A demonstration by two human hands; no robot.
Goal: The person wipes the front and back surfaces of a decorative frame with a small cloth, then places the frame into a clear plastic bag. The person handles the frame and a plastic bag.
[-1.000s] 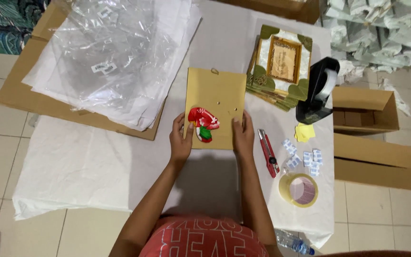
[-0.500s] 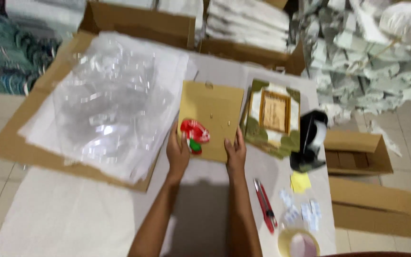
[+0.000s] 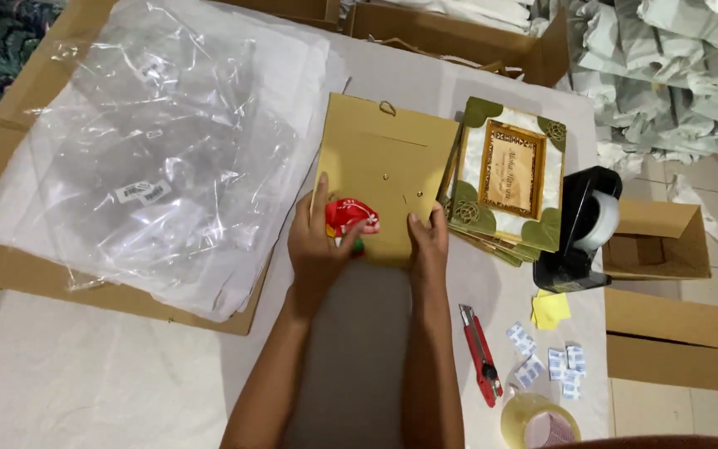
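Two hands on one board — left hand (image 3: pixel 316 249) pins a red sticker (image 3: pixel 349 217) to the brown board's (image 3: pixel 384 170) near edge, right hand (image 3: pixel 430 241) clamps that edge beside it. Board's long axis runs away from the person, hanger loop (image 3: pixel 387 107) far; framed plaque (image 3: pixel 508 179) touching right, on the surface (image 3: pixel 359 324).

A flat board (image 3: pixel 380 170) is laid on the table (image 3: pixel 392 333), held at its near edge by the left hand (image 3: pixel 316 249) and right hand (image 3: pixel 428 243). Plastic sheets (image 3: pixel 159 141) are spread to its left, framed plaques (image 3: pixel 508 179) stacked just right. Further right a tape dispenser (image 3: pixel 579 229) is placed; nearer (towards the person) a utility knife (image 3: pixel 480 353) and a tape roll (image 3: pixel 539 420) are laid.
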